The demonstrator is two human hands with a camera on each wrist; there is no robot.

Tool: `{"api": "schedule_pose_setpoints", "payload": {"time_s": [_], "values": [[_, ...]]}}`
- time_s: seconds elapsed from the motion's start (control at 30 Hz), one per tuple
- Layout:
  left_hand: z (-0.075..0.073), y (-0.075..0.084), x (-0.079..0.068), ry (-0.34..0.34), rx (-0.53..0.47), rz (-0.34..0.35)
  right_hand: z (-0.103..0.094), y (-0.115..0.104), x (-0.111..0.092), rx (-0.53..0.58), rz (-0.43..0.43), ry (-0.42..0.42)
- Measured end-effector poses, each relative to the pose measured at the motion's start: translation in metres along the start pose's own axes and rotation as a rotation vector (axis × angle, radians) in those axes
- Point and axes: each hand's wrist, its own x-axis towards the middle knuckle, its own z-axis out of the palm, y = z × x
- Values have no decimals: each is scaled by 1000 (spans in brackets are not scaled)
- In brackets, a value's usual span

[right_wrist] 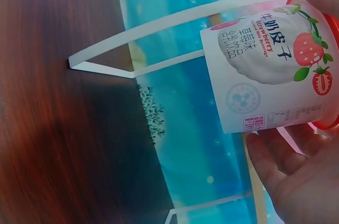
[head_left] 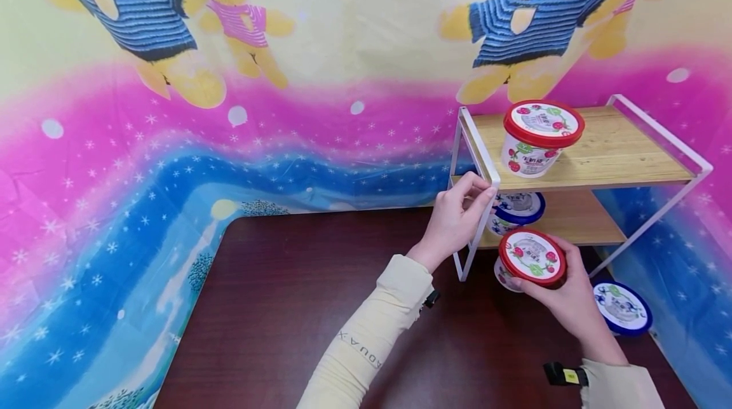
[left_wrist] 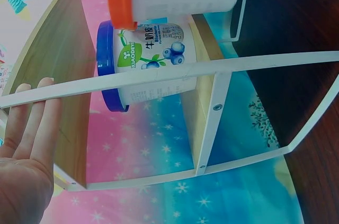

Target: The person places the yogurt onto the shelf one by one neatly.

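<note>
My right hand [head_left: 563, 298] grips a white tub with a red lid and strawberry print [head_left: 532, 258] around its lid. In the right wrist view this strawberry tub [right_wrist: 270, 70] lies across the picture, its label showing. It is in front of the lower board of a two-tier shelf [head_left: 623, 148]. My left hand [head_left: 457, 215] holds the shelf's white frame at the upper front left corner; its fingers [left_wrist: 39, 123] lie against the bar. A blue-lidded blueberry tub [left_wrist: 153, 60] stands on the lower board, partly hidden in the head view.
Another red-lidded strawberry tub [head_left: 540, 136] stands at the left of the top board. On the dark wooden table [head_left: 320, 307], a second blue-lidded tub [head_left: 622, 307] stands right of my right hand. A patterned cloth [head_left: 343, 110] hangs behind and beside the table.
</note>
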Motion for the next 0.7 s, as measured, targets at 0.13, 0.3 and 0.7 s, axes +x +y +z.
{"api": "schedule_pose_setpoints", "payload": {"time_s": [0.13,0.3,0.7], "values": [[0,-1,0,4,3,14,-4,0,1,21,-16,23],[1,-2,1,8,-2,27,-10,-1,3,42,-22,47],[1,-4,2,15,-13,49,-27,-5,5,41,-9,100]]}}
